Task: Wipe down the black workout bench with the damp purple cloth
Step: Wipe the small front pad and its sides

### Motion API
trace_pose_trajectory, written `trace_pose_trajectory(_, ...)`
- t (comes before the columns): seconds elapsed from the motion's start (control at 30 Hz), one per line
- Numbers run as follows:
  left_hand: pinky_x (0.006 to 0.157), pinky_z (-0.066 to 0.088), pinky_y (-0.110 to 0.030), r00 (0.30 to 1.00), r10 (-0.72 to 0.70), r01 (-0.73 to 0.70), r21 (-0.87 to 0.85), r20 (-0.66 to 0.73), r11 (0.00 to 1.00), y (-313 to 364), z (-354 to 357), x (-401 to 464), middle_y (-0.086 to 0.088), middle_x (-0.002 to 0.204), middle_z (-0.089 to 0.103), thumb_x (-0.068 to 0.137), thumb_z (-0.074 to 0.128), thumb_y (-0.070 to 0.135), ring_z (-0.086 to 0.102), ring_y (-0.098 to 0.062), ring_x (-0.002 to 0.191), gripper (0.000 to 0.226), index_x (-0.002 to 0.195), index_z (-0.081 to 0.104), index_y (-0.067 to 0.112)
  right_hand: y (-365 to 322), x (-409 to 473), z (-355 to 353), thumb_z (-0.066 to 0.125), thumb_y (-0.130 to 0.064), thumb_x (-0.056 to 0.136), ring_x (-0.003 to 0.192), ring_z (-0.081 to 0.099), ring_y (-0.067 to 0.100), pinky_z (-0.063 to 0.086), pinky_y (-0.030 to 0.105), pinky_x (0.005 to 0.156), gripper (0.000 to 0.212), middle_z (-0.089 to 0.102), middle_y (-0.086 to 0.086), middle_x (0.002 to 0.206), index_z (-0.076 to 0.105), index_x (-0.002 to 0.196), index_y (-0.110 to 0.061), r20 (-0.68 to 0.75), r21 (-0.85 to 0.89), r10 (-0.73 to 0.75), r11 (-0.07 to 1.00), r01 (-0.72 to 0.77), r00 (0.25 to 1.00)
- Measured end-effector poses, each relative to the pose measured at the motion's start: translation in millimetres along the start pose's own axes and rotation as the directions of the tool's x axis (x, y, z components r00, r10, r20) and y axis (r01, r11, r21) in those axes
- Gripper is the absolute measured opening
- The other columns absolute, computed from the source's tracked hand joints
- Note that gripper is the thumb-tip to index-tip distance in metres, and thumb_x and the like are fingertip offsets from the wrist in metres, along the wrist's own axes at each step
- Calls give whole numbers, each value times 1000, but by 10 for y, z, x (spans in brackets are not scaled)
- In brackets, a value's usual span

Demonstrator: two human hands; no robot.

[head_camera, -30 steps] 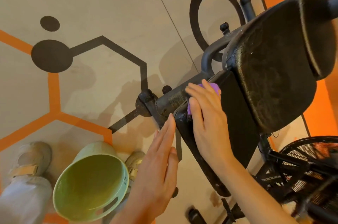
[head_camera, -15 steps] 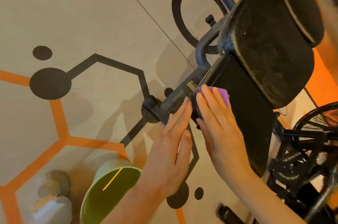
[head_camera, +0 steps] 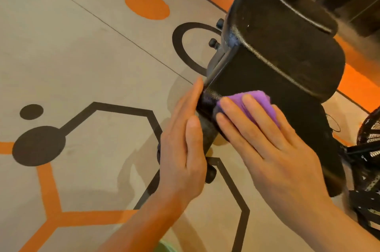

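The black workout bench (head_camera: 267, 70) runs from the upper right down to the middle, its padded seat sloping toward me. My right hand (head_camera: 273, 148) lies flat on the purple cloth (head_camera: 257, 103), pressing it onto the seat pad near its left edge. The cloth shows beyond and between my fingers. My left hand (head_camera: 183, 148) rests with straight fingers against the left side of the pad, beside the frame. It holds nothing.
The floor (head_camera: 82, 56) is beige with black and orange hexagon markings. A black fan cage (head_camera: 370, 134) and machine parts stand at the right edge. A sliver of the green bucket (head_camera: 166, 247) shows at the bottom. Bench frame knobs (head_camera: 213, 42) stick out left.
My view has moved in closer and the bucket has slid almost out of sight. My right hand has carried the cloth further up the pad; my left hand has followed along the side.
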State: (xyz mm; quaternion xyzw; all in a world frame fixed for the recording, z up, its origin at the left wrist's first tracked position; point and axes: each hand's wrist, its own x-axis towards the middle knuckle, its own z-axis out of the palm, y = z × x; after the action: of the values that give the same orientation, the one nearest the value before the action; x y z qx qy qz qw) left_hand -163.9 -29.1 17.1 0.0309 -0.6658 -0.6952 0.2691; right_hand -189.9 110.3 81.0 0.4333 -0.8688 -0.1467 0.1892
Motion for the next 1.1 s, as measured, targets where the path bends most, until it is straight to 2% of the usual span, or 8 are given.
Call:
trace_pose_trajectory(0.1,111,33,-16,994,105,-106,31,31,994,-117,47,68,9,153,40,101,20,34,33,1,141,55,150,33,13,150,-462,-35,33,-10,77,148,3,24,-4,38,120,73,11,1,158,21,149,-11,101,-89,-11,996,20,995)
trace_pose_trajectory(0.2,115,32,-24,972,214,-220,56,99,974,-227,-7,153,8,155,37,102,20,31,31,-1,143,53,151,30,15,-23,-269,94,27,-9,85,148,6,26,0,41,118,65,16,4,159,22,150,-9,9,-98,-9,995,10,1000)
trace_pose_trajectory(0.33,109,32,-11,935,306,-317,36,180,948,-260,-92,326,4,151,42,105,21,22,36,3,139,48,149,32,6,-184,59,242,-6,-11,100,147,12,29,5,46,119,53,16,8,159,16,148,-12,-128,-176,-41,984,19,991)
trace_pose_trajectory(0.53,115,27,-15,858,466,-500,149,216,853,-312,-46,413,3,154,37,105,24,17,31,-3,143,46,150,32,12,25,-651,320,47,-3,86,146,14,29,-2,42,120,69,16,6,159,23,150,-11,-185,-284,32,955,-84,982)
trace_pose_trajectory(0.7,117,27,-21,840,497,-537,199,219,820,-356,17,422,3,157,32,105,26,21,29,-4,144,46,151,27,15,-155,-412,430,3,-3,101,148,6,30,2,44,120,53,7,6,161,14,153,-11,-201,-377,23,921,-99,979)
trace_pose_trajectory(0.83,116,24,-15,832,492,-549,263,256,793,-355,-40,427,1,158,30,105,25,21,27,-5,145,47,152,25,13,-72,-496,432,13,-1,100,149,5,28,3,44,120,54,7,6,161,13,153,-12,-205,-394,0,916,-82,979)
trace_pose_trajectory(0.97,116,21,-12,833,498,-550,278,241,787,-365,-49,422,4,157,31,106,24,16,27,-4,145,47,152,27,11,187,-1392,397,12,6,100,147,12,32,3,45,120,55,14,9,160,17,152,-10,-105,-419,134,892,-166,985)
trace_pose_trajectory(1.1,113,22,-8,831,515,-555,293,208,778,-343,9,388,6,155,30,106,23,15,27,-1,143,46,152,26,10,2,-978,444,7,1,102,147,13,31,5,44,120,53,12,8,160,17,152,-11,-182,-394,124,900,-187,976)
